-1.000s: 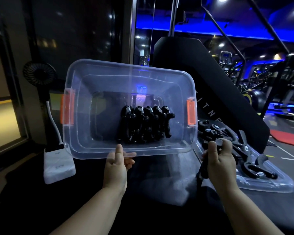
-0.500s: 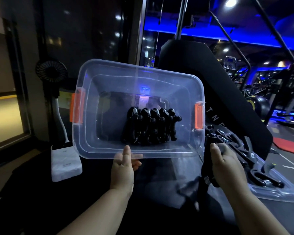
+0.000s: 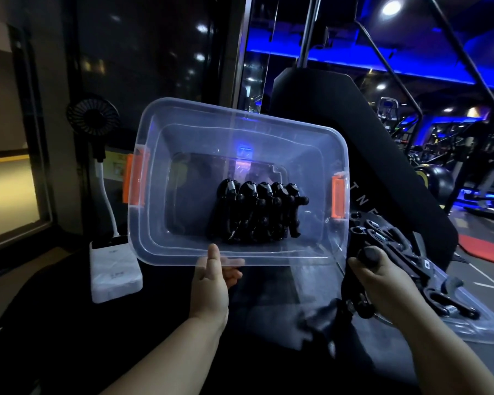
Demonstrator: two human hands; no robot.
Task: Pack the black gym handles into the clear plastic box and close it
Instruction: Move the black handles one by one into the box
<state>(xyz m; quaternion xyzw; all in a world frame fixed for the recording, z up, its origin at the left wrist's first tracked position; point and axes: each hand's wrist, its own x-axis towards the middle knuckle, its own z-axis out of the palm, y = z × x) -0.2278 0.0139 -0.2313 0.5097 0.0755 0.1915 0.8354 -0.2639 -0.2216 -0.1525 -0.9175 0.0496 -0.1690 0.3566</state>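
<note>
My left hand (image 3: 213,283) grips the near rim of the clear plastic box (image 3: 183,135), which is tilted up with its opening facing me. Orange latches sit on both its short sides. Several black gym handles (image 3: 255,213) are stacked in a row against its bottom. My right hand (image 3: 382,283) is closed around one black gym handle (image 3: 354,297), lifted just right of the box. More black handles (image 3: 405,252) lie on the clear lid (image 3: 468,326) at the right, partly hidden by my hand.
A white power bank (image 3: 113,269) with a small black fan (image 3: 92,114) on a white stalk stands at the left on the dark surface. A black gym machine (image 3: 340,115) rises behind the box. The gym floor extends at the right.
My right hand has lifted a handle off the lid and drawn it nearer to me. The box stays tilted in my left hand.
</note>
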